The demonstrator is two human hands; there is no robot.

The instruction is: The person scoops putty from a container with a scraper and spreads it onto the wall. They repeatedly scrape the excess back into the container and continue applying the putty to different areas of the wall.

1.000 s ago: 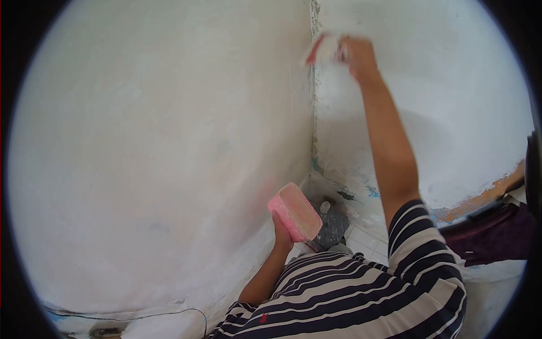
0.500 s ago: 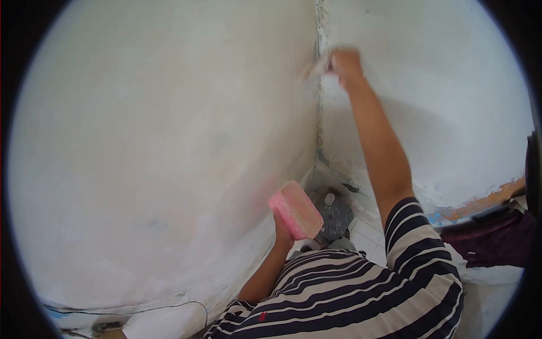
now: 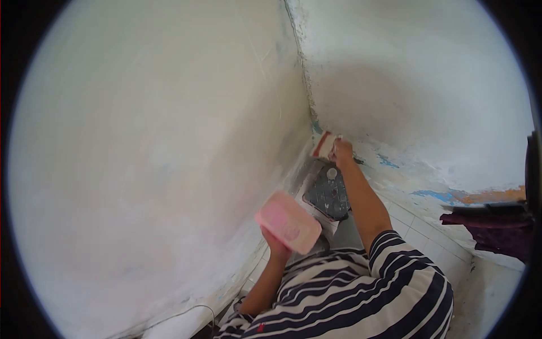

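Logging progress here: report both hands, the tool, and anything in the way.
Right hand gripping red-striped flat tool, low by the wall corner. Left hand holding pink tub. Spattered dark-grey object below; may crowd the tool lower down.

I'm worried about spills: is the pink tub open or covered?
Open: the pink tub in the left hand shows its inside, with no lid.

The left wall (image 3: 141,141) and right wall (image 3: 418,96) met at 1 corner (image 3: 305,73), ahead. Low in it, the right hand (image 3: 342,150) had the scraper (image 3: 325,144). Nearer, beside the left wall, the left hand (image 3: 275,242) had the tub (image 3: 276,209). Beyond that, left of the right forearm (image 3: 364,198), a platform (image 3: 333,198) lay low. A cloth (image 3: 491,229) was far right, a cable (image 3: 180,312) lower left.
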